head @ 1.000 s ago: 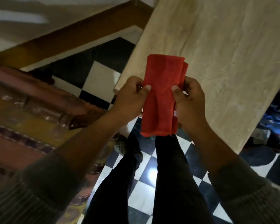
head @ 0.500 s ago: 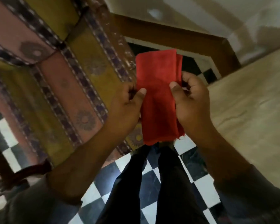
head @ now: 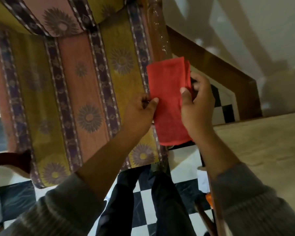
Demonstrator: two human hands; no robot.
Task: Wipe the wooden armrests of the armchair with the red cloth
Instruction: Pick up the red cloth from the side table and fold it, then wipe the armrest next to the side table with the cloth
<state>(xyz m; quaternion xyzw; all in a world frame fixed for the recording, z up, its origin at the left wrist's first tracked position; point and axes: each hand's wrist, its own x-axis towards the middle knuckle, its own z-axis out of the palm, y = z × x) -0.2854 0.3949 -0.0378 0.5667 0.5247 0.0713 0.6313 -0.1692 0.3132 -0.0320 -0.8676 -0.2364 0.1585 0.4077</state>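
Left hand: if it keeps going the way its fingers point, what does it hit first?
The left hand points up-right at the red cloth it already pinches; beyond that, probably the wooden armrest, though depth is unclear.

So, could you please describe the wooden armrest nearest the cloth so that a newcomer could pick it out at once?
Start at the armchair's patterned seat cushion, striped in yellow and pink with sunburst motifs. Along its right edge runs a glossy reddish-brown wooden armrest, its near end hidden behind the folded red cloth held by the left hand and right hand. Unlike the cushion, it is plain, polished wood.
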